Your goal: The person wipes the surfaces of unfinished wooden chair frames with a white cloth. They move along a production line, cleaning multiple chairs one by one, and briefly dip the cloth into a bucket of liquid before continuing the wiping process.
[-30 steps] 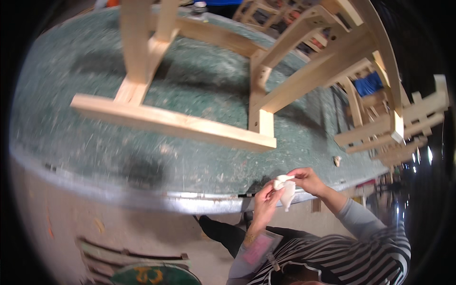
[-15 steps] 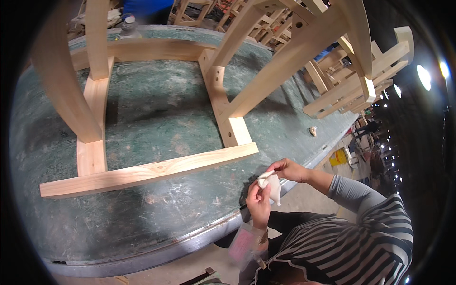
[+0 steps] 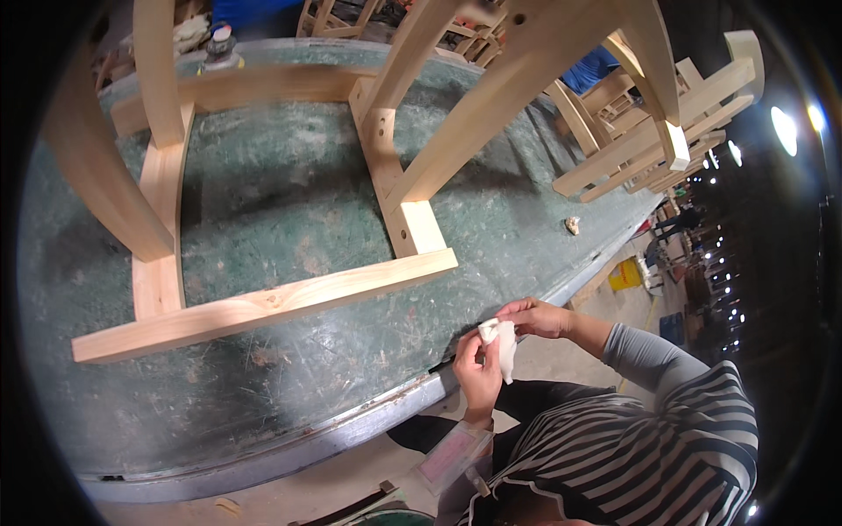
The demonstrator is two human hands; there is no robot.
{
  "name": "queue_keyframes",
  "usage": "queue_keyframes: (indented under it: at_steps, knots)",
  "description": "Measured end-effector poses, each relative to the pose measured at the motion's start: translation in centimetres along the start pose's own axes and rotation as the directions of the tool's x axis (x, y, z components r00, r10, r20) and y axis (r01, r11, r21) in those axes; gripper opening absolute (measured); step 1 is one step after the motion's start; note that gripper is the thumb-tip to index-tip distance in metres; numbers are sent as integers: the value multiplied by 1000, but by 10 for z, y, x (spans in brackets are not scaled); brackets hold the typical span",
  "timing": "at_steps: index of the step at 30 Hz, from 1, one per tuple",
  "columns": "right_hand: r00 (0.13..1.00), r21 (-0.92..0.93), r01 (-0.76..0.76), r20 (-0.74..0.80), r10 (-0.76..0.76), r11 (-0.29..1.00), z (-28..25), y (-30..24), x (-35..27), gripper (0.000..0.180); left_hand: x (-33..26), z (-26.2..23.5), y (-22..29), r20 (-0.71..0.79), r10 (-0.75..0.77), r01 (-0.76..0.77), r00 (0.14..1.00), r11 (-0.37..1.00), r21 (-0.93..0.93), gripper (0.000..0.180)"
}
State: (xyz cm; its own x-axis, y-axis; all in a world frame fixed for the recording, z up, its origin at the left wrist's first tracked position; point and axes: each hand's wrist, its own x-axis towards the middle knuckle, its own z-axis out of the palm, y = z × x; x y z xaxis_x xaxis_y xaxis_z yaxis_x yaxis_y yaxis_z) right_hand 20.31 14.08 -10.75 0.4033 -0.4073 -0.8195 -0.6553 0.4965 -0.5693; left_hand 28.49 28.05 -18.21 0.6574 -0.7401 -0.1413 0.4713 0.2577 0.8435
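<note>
White cloth (image 3: 503, 346) pinched betw. left hand (image 3: 478, 373) & right hand (image 3: 539, 317), both grips closed on it, just off counter (image 3: 289, 228) near edge. Bare wood chair frame (image 3: 289, 298) on counter looks untouched; wiping not begun, by my judgement.

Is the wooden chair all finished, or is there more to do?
The bare wooden chair frame already looks joined together and lies on the green worktable. Right now the left hand and right hand hold a small folded white piece, maybe cloth or paper, at the table edge, away from the frame. The wood looks raw, with no colour or shine, so finishing probably remains.
</note>
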Motion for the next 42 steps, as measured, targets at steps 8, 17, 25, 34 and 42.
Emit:
queue_keyframes:
  at_steps: [8,17,25,34,42]
  knots:
    - [920,-183,-48,-392,-29,982,-162,42,-26,24,4,62,21,55,63,-72,997,980,185,10]
    - [409,-656,8,-687,-601,755,-349,27,1,50,-1,185,-30,36,46,-55,998,950,309,9]
    - [713,-736,-120,-531,-458,666,-428,-7,28,43,2,338,-77,165,83,-147,983,892,427,7]
    - [719,88,611,-478,-505,786,-489,103,-30,40,-27,365,-110,106,-275,207,956,883,421,8]
    - [742,624,626,-661,-111,468,-608,349,-132,31,0,469,-159,322,-395,193,860,837,513,9]
